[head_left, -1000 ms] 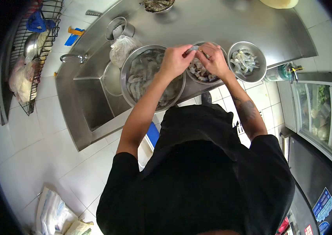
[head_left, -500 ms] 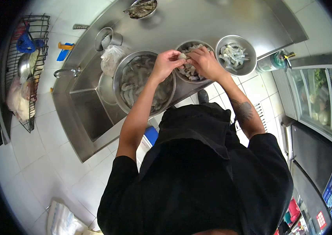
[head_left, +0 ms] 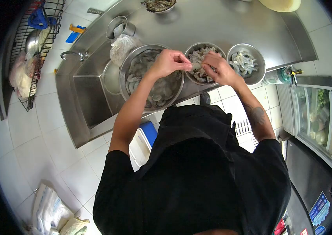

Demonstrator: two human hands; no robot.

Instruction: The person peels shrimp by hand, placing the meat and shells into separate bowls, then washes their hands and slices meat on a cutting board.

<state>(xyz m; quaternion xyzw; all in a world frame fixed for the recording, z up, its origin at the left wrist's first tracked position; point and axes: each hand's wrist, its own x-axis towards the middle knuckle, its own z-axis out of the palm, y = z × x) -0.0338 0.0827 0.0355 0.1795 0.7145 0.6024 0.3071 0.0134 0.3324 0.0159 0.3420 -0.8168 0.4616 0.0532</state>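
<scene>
My left hand (head_left: 172, 64) is closed in a pinch on a pale, greyish shrimp (head_left: 195, 67) above the middle metal bowl (head_left: 187, 52). My right hand (head_left: 220, 69) pinches at the other end of the shrimp, its fingers curled; what exactly lies between those fingertips is partly hidden. Shrimp shells and heads (head_left: 202, 53) fill the middle bowl below. At left, partly under my left forearm, a large steel bowl (head_left: 123, 90) contains many grey shrimp in cloudy liquid. Cleaned-looking shrimp (head_left: 244, 64) lie in the right-hand bowl (head_left: 261, 74).
A knotted plastic bag (head_left: 123, 50) and a metal container (head_left: 121, 28) stand beside the large bowl. Further left are the sink basin (head_left: 91, 102) and faucet (head_left: 74, 55). Another bowl (head_left: 159, 6) sits at the counter's back. A glass-door fridge (head_left: 322, 117) stands right.
My hands have drawn slightly apart, with the shrimp now visible between them. The view has shifted, so the counter appears a little further right and higher.
</scene>
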